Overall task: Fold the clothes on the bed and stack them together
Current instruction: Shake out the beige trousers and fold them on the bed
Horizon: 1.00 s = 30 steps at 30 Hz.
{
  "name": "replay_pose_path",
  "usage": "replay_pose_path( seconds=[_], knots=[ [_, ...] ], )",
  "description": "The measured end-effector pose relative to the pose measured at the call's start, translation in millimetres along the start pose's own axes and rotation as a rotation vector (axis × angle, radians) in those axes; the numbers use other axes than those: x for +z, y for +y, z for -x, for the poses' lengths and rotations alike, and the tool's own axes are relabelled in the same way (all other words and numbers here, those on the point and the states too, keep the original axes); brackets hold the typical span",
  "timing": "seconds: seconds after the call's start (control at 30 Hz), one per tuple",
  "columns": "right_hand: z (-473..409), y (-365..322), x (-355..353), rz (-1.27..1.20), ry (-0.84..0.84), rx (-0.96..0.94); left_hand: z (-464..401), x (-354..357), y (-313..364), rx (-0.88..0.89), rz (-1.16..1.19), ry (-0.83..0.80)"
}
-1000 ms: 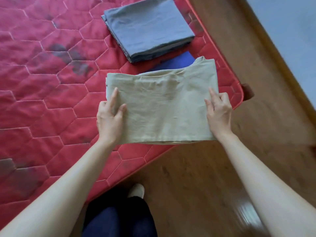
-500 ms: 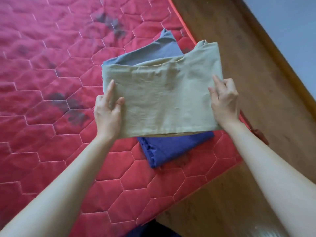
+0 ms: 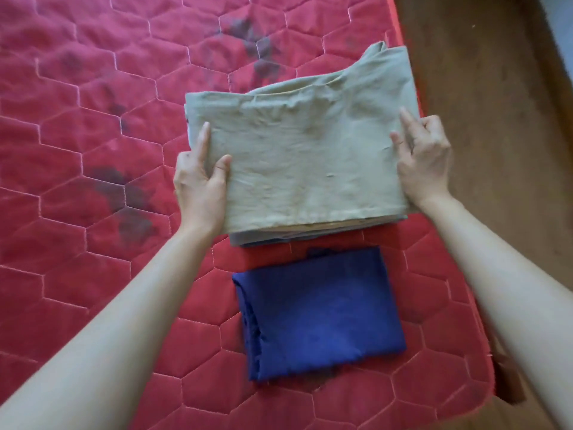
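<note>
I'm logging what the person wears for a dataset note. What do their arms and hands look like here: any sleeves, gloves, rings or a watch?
Both forearms are bare, with no sleeve in view. The left hand and right hand wear no gloves, and no ring, watch or bracelet shows.

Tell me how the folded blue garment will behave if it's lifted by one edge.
The blue garment looks like soft, thin cloth, so it would probably sag and unfold. It likely weighs little. Its rumpled left edge suggests loose layers that could slip apart; supporting both sides seems safer.
</note>
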State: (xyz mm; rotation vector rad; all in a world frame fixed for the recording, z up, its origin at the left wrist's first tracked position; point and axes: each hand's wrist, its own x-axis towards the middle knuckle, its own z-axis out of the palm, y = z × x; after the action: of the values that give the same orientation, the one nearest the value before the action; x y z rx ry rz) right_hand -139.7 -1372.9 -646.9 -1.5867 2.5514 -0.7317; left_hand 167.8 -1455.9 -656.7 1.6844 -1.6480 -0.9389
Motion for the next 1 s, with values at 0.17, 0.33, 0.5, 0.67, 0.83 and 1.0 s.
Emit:
replay_pose_path(
  seconds=[0.17, 0.33, 0.5, 0.67, 0.83, 1.0],
  knots=[
    [11, 41, 67, 0.014, -0.210, 0.105, 0, 26, -37, -0.120, -0.070, -0.042],
    [8, 44, 62, -0.076, -0.108, 0.063, 2, 23, -31, -0.098, -0.039, -0.012],
    [-12, 49, 42, -0.099, -0.046, -0.028, 10, 23, -11, -0.079, -0.011, 0.000],
    [-15, 60, 57, -0.046, -0.238, 0.076, 14, 40, -11, -0.167, -0.098, -0.011],
    [-10, 60, 63, -0.037, -0.206, 0.115, 14, 42, -12, -0.178, -0.134, 0.014],
    [-10, 54, 54, -0.085, -0.157, 0.126, 14, 42, -11, -0.167, -0.156, 0.025]
  ],
)
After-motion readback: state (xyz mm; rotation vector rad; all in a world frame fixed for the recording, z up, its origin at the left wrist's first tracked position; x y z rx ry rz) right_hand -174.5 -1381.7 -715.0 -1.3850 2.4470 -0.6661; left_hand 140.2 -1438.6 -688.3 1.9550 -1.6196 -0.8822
